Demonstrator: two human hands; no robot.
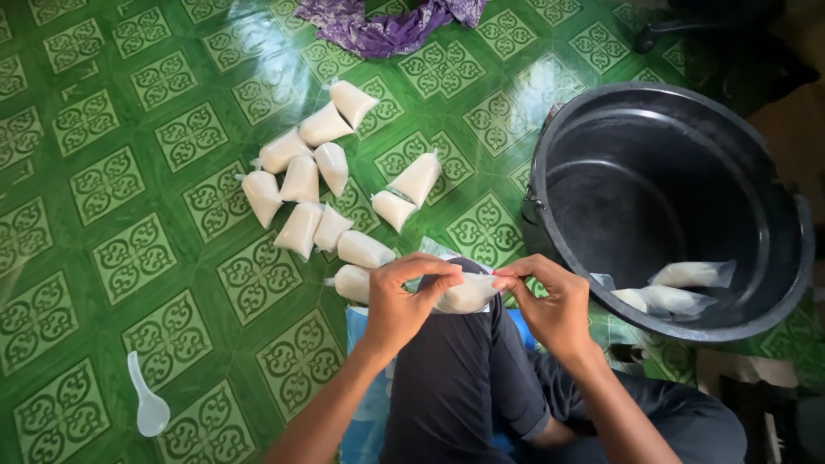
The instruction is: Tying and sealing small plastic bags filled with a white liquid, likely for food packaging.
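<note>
Presently, left hand (402, 301) and right hand (550, 302) are both pinching closed on a small milky-white filled plastic pouch (467, 294) beside a black round plastic tub (567, 146).

Thirteen filled bags (301, 180) on the floor, two bagged packets (679, 288) in one black bucket (601, 120).

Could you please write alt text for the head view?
Both hands, left hand and right hand, pinch a small white filled bag over a knee. More filled bags lie on green floor tiles; a black bucket holds a few.
</note>
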